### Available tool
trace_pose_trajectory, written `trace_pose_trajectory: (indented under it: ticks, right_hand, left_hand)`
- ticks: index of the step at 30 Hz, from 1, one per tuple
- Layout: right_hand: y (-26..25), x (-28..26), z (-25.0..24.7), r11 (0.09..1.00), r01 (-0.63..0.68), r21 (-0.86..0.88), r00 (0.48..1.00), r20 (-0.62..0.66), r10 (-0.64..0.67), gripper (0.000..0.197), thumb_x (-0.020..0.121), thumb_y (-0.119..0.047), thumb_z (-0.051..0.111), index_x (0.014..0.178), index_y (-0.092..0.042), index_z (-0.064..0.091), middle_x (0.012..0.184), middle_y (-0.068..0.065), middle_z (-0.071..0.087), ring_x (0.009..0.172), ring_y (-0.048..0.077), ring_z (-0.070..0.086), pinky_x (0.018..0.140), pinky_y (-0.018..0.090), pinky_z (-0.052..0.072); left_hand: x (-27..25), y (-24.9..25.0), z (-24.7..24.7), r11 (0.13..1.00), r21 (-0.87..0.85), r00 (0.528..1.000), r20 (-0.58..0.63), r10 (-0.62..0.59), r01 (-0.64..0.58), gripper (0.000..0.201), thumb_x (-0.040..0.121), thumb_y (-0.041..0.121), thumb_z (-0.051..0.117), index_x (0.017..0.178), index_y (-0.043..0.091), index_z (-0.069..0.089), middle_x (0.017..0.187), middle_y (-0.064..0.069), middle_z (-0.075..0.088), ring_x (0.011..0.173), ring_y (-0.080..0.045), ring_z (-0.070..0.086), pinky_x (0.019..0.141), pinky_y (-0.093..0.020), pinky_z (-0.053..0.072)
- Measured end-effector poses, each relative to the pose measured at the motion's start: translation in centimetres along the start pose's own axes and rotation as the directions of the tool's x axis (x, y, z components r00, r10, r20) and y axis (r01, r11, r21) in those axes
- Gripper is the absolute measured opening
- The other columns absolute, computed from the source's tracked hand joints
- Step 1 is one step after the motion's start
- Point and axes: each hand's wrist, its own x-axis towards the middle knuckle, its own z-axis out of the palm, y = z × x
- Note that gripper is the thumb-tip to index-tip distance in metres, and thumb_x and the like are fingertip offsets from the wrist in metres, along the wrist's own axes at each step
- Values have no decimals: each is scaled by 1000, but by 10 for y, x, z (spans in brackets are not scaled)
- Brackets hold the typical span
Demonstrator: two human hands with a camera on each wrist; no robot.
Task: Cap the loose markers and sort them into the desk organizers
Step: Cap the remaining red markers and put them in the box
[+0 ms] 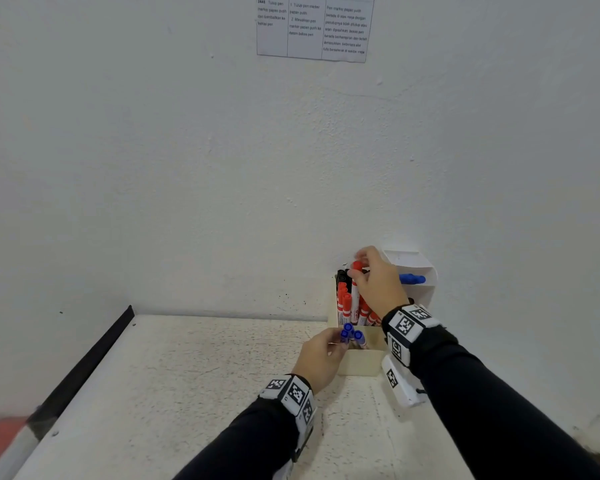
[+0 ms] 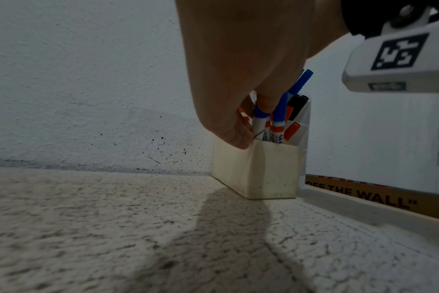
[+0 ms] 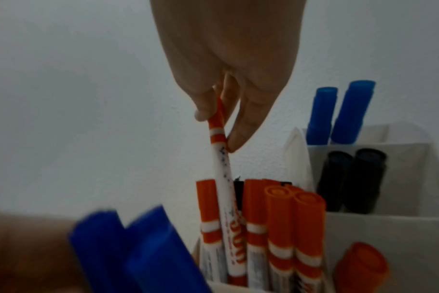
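My right hand (image 1: 355, 270) pinches the red cap of a capped red marker (image 1: 355, 299) and holds it upright, its lower end among several red markers (image 1: 343, 304) in the rear part of the cream organizer (image 1: 361, 365). In the right wrist view the right hand (image 3: 217, 131) grips that red marker (image 3: 224, 178) by the cap. My left hand (image 1: 340, 341) holds blue markers (image 1: 350, 333) standing in the front compartment; in the left wrist view the left hand (image 2: 251, 123) curls on the blue markers (image 2: 260, 117) above the organizer (image 2: 263, 168).
A white tiered organizer (image 1: 420, 268) stands against the wall to the right, holding blue markers (image 3: 338, 113) and black markers (image 3: 351, 178). A printed sheet (image 1: 312, 26) hangs on the wall. A black strip (image 1: 84, 362) borders the speckled table (image 1: 187, 375) on the left.
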Motion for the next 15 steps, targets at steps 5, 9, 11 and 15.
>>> trace_pose_trajectory:
  ticks: [5, 9, 11, 15]
  right_hand:
    - [-11, 11, -9, 993, 113, 24, 978, -180, -107, 19, 94, -10, 46, 110, -6, 57, 104, 9, 62, 92, 15, 58, 80, 22, 45]
    - [-9, 15, -19, 956, 287, -58, 856, -432, -283, 16, 92, -1, 46, 102, 3, 58, 98, 16, 61, 87, 15, 52, 78, 12, 35]
    - [-4, 12, -21, 956, 283, -78, 851, -439, -288, 16, 92, 0, 46, 101, 4, 58, 97, 17, 61, 87, 14, 50, 77, 11, 34]
    - [11, 2, -18, 991, 133, -1, 966, -226, -130, 15, 94, -6, 46, 102, -4, 59, 96, 7, 61, 87, 12, 53, 75, 14, 38]
  left_hand:
    - [0, 0, 0, 1000, 13, 1000, 3, -1, 1, 30, 96, 18, 48, 125, 13, 54, 122, -2, 61, 99, -6, 52, 86, -13, 37]
    - [0, 1, -1, 1000, 10, 1000, 10, -21, 21, 30, 96, 18, 47, 125, 12, 54, 123, -3, 61, 107, -12, 55, 89, -16, 38]
    - [0, 2, 0, 1000, 3, 1000, 10, -27, 27, 30, 95, 17, 48, 124, 12, 54, 123, -4, 61, 110, -14, 56, 90, -17, 38]
    - [-1, 2, 1, 1000, -4, 1000, -1, -27, 27, 29, 95, 16, 49, 122, 11, 55, 121, -5, 62, 102, -12, 55, 89, -17, 39]
